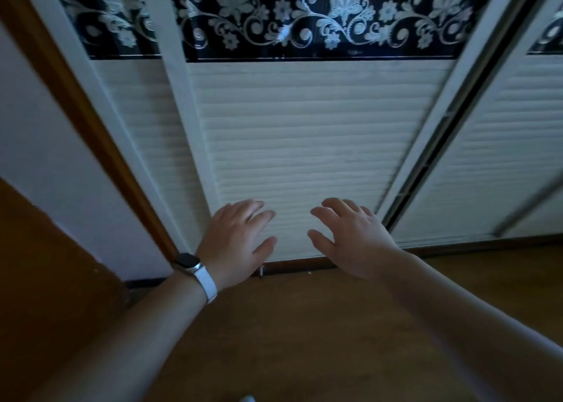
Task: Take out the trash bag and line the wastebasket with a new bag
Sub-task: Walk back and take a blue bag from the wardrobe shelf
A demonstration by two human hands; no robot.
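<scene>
The wastebasket is nowhere in view, and neither is the trash bag or a fresh one; where they stand cannot be told from here. The view is filled by a white sliding door (304,146) with a ribbed lower panel and a dark floral band (320,21) across its upper part, seen from close and above. A second door panel (502,146) overlaps it to the right, with a dark gap (426,170) between the two.

Both arms reach forward over the wooden floor (289,334). The left hand (234,240), with a white-strapped watch (192,267) on its wrist, and the right hand (353,240) are held palm-down near the foot of the door. Their fingers (257,214) are spread apart and straight and hold nothing. Whether they touch the ribbed panel or hover just before it cannot be told.

My judgement is that the task proper has not begun and that the person may be about to slide this door, perhaps to reach bags or the bin.

Risks from here:
- Flat palms on a ribbed face give little purchase, so the hands could slip along it.
- Fingers near the overlap on the right could be nipped as the panels pass.
- A push low down could rack the door in its track and jam it.
- The dim light may hide whatever lies behind.
</scene>
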